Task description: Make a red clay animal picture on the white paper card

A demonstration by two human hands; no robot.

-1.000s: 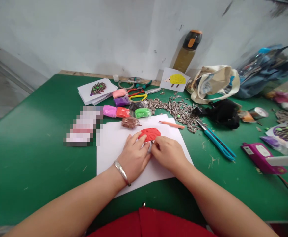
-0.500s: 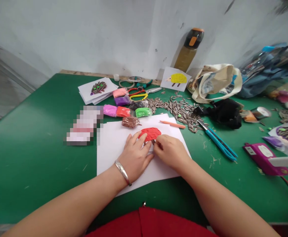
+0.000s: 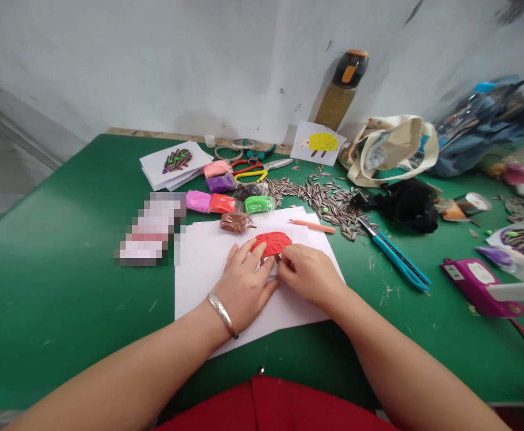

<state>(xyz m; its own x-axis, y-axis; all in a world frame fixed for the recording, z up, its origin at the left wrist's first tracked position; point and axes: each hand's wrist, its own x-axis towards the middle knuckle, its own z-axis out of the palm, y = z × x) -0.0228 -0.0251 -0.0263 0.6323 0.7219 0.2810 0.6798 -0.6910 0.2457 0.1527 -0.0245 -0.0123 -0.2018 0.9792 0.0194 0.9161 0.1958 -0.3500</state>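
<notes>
A red clay shape (image 3: 276, 242), flattened into an oval, lies on white paper (image 3: 194, 269) with short brown clay strips (image 3: 278, 258) under it. My left hand (image 3: 245, 286) rests flat on the paper, fingers spread, its fingertips touching the red clay's left edge. At the clay's lower right, my right hand (image 3: 309, 272) is closed, thumb and forefinger pressed together near a brown strip. Whatever it may pinch is hidden by the fingers. Beyond the hands lie a packet of brown clay (image 3: 236, 222) and an orange pencil (image 3: 312, 226).
Clay packets, including a green one (image 3: 259, 204), lie behind the paper near yellow-handled scissors (image 3: 250, 176). Sunflower seeds (image 3: 333, 203) are scattered at the back. A blue utility knife (image 3: 396, 254) and a purple power strip (image 3: 479, 287) lie right. A yellow hedgehog picture (image 3: 322, 142) leans against a bottle (image 3: 340, 96).
The whole view has shifted very slightly. Both hands keep almost the same place and pose over the red clay.
</notes>
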